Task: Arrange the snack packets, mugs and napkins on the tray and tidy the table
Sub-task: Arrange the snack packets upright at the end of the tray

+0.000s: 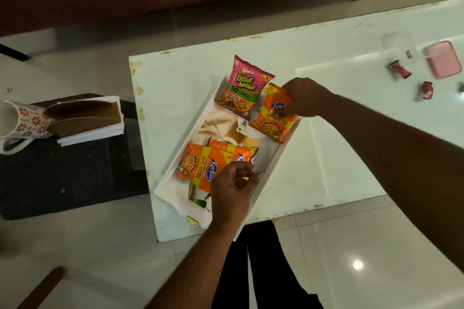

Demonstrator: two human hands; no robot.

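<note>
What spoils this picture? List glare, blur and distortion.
Head view: dim overall; a bright ceiling-light glare spot on the floor tiles; pale sheen across the table; wide-angle bending stretches the mug at the left edge; red wrappers far right look soft; packet print stays sharp.

At the far end of the tray (281, 155), the pink packet (244, 88) reads "Bingo! Tedhe Medhe", "50% FREE". Just beside it, an orange packet (272, 120) shows "5" and "EXTRA". The orange packet at the tray's near end (200, 167) reads "Kurkure", "50% EXTRA".
</note>
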